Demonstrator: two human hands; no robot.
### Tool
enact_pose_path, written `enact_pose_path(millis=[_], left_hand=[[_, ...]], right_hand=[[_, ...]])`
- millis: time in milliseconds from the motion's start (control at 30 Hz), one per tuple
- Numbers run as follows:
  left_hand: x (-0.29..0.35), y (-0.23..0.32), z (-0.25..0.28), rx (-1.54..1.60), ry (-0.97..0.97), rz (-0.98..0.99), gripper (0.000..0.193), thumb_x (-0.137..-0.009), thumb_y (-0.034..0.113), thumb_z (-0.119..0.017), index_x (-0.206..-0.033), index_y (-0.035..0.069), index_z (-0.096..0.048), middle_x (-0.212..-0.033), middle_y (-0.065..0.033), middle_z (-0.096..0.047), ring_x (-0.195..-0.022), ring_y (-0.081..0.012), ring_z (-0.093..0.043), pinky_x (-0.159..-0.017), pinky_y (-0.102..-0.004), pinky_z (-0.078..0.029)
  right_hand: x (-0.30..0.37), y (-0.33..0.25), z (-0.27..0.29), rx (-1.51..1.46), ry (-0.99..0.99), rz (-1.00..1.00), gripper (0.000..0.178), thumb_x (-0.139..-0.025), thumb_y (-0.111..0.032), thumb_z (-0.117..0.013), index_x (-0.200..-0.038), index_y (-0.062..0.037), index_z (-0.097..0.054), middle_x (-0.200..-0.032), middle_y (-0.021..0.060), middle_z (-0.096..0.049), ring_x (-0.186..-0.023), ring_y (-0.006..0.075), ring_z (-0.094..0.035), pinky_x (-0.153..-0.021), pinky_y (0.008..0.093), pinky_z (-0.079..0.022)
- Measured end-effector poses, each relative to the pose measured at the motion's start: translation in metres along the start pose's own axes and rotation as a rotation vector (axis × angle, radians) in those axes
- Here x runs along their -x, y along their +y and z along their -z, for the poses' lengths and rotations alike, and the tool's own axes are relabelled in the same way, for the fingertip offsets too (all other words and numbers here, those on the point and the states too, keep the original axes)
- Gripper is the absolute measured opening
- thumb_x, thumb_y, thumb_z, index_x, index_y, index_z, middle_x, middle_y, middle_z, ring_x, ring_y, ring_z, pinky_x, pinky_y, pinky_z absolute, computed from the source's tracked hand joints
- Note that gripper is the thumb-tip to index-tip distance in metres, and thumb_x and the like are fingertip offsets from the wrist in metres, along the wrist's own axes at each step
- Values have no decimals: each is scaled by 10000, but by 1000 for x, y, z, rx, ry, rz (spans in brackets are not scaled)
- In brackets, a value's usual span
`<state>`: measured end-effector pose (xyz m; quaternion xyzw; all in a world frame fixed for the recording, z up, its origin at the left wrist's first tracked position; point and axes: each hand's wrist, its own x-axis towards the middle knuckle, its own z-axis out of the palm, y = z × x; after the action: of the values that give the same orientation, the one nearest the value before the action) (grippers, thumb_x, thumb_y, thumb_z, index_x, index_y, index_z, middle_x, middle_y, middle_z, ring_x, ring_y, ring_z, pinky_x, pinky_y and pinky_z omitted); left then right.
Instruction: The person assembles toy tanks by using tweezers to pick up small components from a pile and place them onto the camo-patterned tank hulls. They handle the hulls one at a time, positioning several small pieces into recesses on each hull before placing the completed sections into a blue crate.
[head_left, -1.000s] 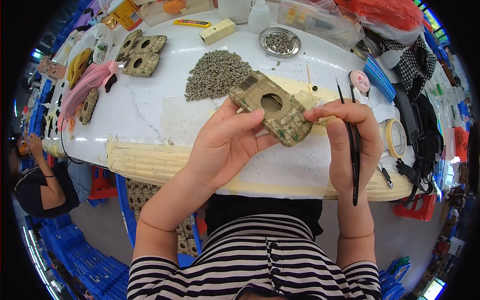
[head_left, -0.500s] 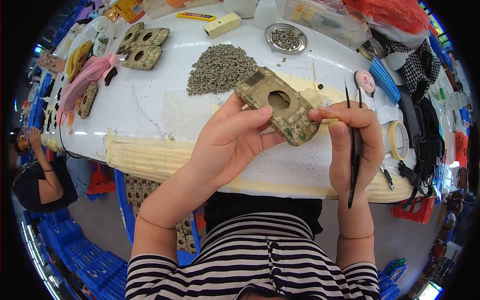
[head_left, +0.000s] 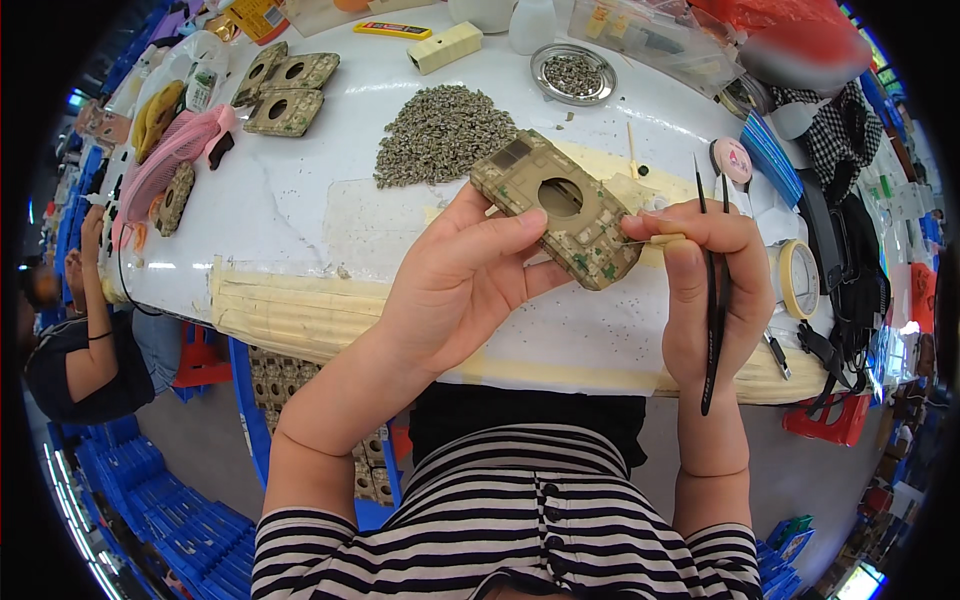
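My left hand is closed around a camouflage-painted model tank hull with a round hole in its top, tilted over the table. My right hand pinches a thin needle-like tool with a yellowish grip between thumb and fingers. The tool's fine tip is at the hull's right edge; whether it touches cannot be made out. Black tweezers are tucked between the fingers of the same hand, points upward. Beyond the hull lies a heap of small camouflage parts.
More camouflage hulls lie far left, near a pink basket-like item. A round metal dish of small parts stands at the back. Tape roll and cutter knife lie right. Another person works at far left.
My hands and the hull stay almost still; the right hand with its tools has shifted very slightly to the right. The other person's hands at far left have risen.
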<state>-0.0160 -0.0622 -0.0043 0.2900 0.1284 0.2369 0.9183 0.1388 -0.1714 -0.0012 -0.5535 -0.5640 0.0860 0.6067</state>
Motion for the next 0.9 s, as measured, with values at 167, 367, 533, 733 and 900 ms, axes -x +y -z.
enact_pose_path(millis=[167,367,533,733,900], left_hand=[[0,1,-2,-16,31,-14,444,-932,82,-423,-1350,0,-297,-1316,-175,-437,-1221,-275,-467,-999,-409,-440],[-1,1,1,10,57,-15,377,-926,66,-463,-1285,21,-358,-1245,-130,-497,-1143,-249,-527,-954,-438,-465],[-2,0,4,32,26,-36,372,-928,60,-452,-1285,18,-359,-1255,-137,-497,-1154,-247,-523,-947,-410,-476],[-2,-3,9,88,5,-104,358,-934,70,-406,-1275,-35,-386,-1258,-166,-503,-1164,-266,-518,-950,-394,-482],[-3,-3,12,36,20,-127,316,-937,78,-408,-1230,-39,-428,-1251,-167,-507,-1165,-261,-514,-965,-405,-466]], right_hand=[[-1,-7,9,-44,186,-92,113,-936,-90,-522,-933,19,-552,-890,98,-649,-847,136,-604,-785,237,-447],[-4,5,34,587,230,103,58,-838,-13,-632,-869,13,-591,-852,101,-646,-769,167,-600,-720,255,-455],[-8,15,26,698,158,219,112,-779,-16,-690,-848,-5,-603,-783,106,-623,-702,223,-601,-641,276,-471],[-2,15,28,683,77,224,295,-763,-163,-740,-999,-25,-630,-872,126,-632,-761,238,-607,-690,278,-474],[23,-12,38,469,52,-63,803,-871,-662,-377,-1147,79,-512,-1069,188,-594,-1003,276,-600,-917,369,-434]])
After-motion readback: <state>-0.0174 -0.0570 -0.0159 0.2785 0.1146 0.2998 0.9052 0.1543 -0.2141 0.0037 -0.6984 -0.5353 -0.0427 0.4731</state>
